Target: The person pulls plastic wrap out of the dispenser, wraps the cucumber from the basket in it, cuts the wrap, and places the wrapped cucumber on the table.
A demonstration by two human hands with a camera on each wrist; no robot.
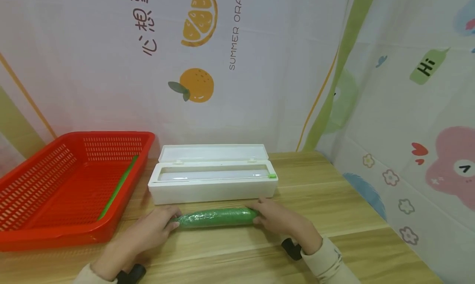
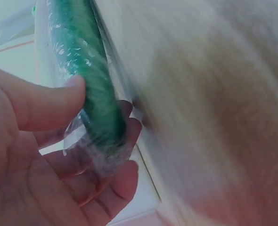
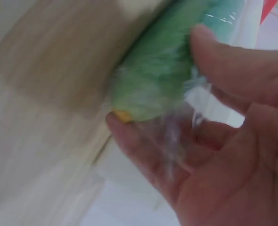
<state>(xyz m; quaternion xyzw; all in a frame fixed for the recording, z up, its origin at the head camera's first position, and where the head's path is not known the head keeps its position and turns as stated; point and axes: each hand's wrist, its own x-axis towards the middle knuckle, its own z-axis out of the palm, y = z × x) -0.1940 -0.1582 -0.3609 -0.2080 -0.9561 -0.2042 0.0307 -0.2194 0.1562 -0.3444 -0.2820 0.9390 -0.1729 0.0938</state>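
Note:
A long green cucumber (image 1: 219,217), wrapped in clear plastic film, lies crosswise between both hands just in front of a white box. My left hand (image 1: 157,227) grips its left end; in the left wrist view the thumb lies along the cucumber (image 2: 80,52), and loose film (image 2: 103,160) bunches over the fingers. At the other end my right hand (image 1: 280,218) holds the cucumber with thumb and fingers. The right wrist view shows a yellow spot on the tip of the cucumber (image 3: 153,84) and loose film (image 3: 172,136) hanging by the palm.
Behind the cucumber stands the white film dispenser box (image 1: 215,192), lid raised, a roll (image 1: 213,175) inside and a small green slider (image 1: 272,176) at its right. A red plastic basket (image 1: 55,236) at left holds a thin green strip (image 1: 118,189). Printed curtains enclose the wooden table (image 1: 222,259).

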